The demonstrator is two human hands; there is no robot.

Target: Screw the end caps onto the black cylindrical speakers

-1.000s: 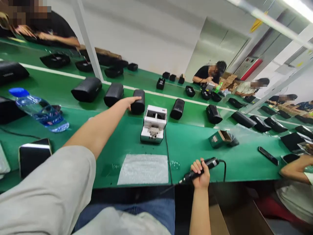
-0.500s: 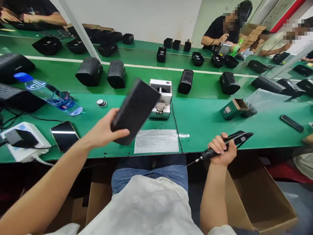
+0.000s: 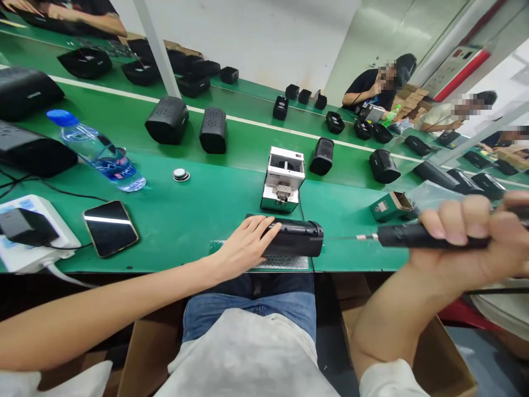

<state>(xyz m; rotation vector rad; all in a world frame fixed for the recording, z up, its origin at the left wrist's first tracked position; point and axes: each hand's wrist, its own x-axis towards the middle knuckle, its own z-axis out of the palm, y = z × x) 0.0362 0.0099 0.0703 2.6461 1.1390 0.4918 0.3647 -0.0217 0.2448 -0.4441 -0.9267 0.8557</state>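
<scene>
Wrapped over the left end of a black speaker (image 3: 295,239), my left hand (image 3: 244,242) holds it lying on its side at the front of the bench. Under the speaker a silvery bubble-wrap sheet (image 3: 287,263) partly shows. My right hand (image 3: 463,234) is closed around a black electric screwdriver (image 3: 399,236), raised at the right. Its thin bit points left toward the speaker's right end; whether the tip touches is too blurred to tell. Just behind the speaker stands a white screw feeder (image 3: 283,179).
On the green bench (image 3: 198,215) at left are a water bottle (image 3: 103,157), a phone (image 3: 111,227) and a power strip (image 3: 45,231). A green tin (image 3: 390,206) stands at right. Several speakers line the belt (image 3: 248,124) behind; co-workers sit beyond.
My left hand has brought the speaker down and right onto the bubble-wrap sheet, turning it on its side. My right hand has lifted the screwdriver and swung its bit to point left.
</scene>
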